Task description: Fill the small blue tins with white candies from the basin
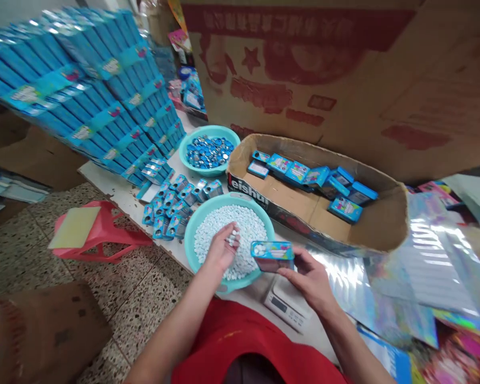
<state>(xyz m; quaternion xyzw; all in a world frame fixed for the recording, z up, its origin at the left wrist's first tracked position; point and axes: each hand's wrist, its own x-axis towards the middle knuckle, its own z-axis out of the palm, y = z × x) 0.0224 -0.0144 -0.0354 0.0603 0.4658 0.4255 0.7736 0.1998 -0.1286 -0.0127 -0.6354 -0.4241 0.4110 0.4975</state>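
Note:
My left hand [225, 246] is over a turquoise basin [189, 242] of small white candies [244, 221], its fingers curled around a few of the candies. In my right hand [310, 274] is a small blue candy tin [272, 256], gripped at its right end and held tilted beside the basin's right rim. White pieces show at the tin's left end. Below the tin and right hand, a white digital scale [288, 304] rests on the table, partly covered by the hand.
Blue tins [346, 209] lie in a cut-down cardboard box [288, 205] behind the basin. A second basin [210, 172] holds round blue-and-silver lids. Small open tins [172, 205] cluster at left, beside tall stacks of blue packs [104, 90]. A red stool [104, 234] stands on the floor.

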